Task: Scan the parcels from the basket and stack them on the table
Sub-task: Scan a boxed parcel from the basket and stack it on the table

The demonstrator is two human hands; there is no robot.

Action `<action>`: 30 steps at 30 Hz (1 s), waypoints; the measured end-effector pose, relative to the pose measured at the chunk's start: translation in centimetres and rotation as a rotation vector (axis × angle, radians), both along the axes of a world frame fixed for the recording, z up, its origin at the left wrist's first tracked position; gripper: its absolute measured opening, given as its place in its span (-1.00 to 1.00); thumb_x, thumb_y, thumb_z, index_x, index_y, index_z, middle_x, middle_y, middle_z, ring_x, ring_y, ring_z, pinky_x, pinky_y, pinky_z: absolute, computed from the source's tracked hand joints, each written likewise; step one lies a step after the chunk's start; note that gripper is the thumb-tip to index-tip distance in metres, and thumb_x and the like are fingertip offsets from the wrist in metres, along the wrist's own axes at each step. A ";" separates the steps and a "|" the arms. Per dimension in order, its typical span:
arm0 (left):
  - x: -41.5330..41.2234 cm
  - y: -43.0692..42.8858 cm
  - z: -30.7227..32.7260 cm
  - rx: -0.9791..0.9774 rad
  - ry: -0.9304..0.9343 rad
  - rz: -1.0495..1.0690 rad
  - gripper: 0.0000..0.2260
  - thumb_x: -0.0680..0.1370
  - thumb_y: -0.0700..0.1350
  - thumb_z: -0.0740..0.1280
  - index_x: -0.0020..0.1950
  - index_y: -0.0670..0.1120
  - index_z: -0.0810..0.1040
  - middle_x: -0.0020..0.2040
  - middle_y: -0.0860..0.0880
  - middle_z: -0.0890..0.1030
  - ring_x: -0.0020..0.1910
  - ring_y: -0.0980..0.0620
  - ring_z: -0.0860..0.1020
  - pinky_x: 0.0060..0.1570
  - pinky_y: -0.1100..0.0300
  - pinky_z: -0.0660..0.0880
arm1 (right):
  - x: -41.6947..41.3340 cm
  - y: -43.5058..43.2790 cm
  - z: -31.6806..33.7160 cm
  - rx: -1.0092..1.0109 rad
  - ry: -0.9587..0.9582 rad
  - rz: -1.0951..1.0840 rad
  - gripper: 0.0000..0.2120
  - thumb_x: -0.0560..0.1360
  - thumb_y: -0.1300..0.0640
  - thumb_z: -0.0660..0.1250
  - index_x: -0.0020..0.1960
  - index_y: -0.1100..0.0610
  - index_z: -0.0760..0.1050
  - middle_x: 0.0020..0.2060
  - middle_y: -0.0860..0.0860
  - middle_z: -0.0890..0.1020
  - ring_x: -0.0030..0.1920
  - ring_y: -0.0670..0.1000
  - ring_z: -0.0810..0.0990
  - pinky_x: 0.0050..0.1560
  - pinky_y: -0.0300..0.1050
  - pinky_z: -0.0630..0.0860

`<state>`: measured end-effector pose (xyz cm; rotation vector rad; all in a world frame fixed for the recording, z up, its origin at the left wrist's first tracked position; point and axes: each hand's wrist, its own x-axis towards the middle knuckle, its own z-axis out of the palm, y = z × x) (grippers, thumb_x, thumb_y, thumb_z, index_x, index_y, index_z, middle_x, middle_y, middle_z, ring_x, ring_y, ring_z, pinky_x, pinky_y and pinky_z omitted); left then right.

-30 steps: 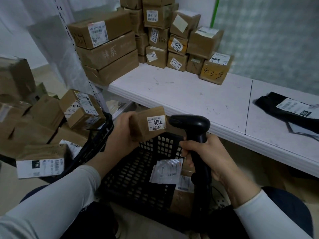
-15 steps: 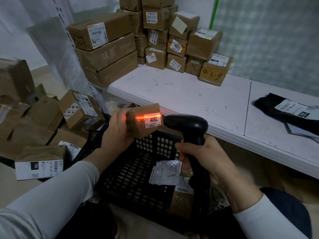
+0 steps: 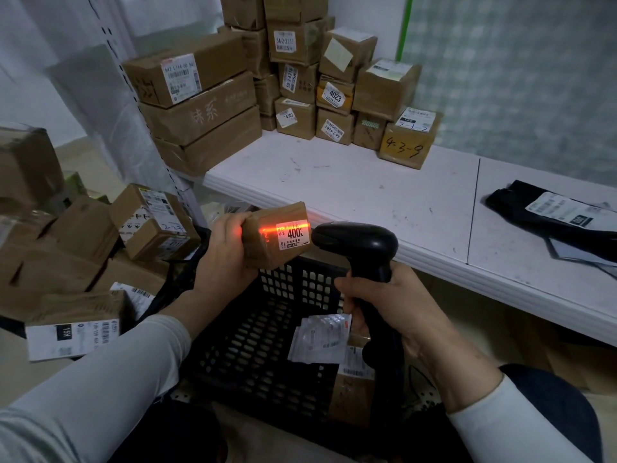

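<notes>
My left hand [image 3: 222,253] grips a small brown cardboard parcel [image 3: 267,248] above the black plastic basket [image 3: 253,345]. Its white label faces right, and a red scan line runs across it. My right hand [image 3: 389,304] holds a black barcode scanner [image 3: 359,242] by the handle, its head almost touching the label. In the basket lie a clear plastic packet [image 3: 320,337] and a brown box [image 3: 350,392]. A stack of scanned parcels [image 3: 310,85] stands at the back of the white table [image 3: 384,198].
Three long cartons [image 3: 197,105] are piled at the table's left end. Several loose boxes [image 3: 100,242] are heaped on the left beside the basket. A black mailer bag [image 3: 551,218] with a white label lies at the table's right. The wall is close behind.
The red scan line came on across the parcel's label about half a second ago and still shows. Both hands and the parcel have risen slightly and stay close together.
</notes>
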<state>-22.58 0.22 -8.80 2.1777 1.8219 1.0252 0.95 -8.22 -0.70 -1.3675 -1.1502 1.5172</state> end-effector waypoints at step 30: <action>14.5 12.1 4.4 0.021 0.316 -0.014 -0.05 0.23 0.12 0.54 0.50 -0.09 0.18 0.40 -0.18 0.28 0.39 -0.22 0.26 0.27 -0.14 0.28 | 7.5 6.4 0.0 0.023 0.265 -0.388 -0.91 0.47 0.31 0.36 -0.05 0.25 0.49 -0.44 0.16 0.56 -0.54 0.04 0.45 -0.52 -0.14 0.39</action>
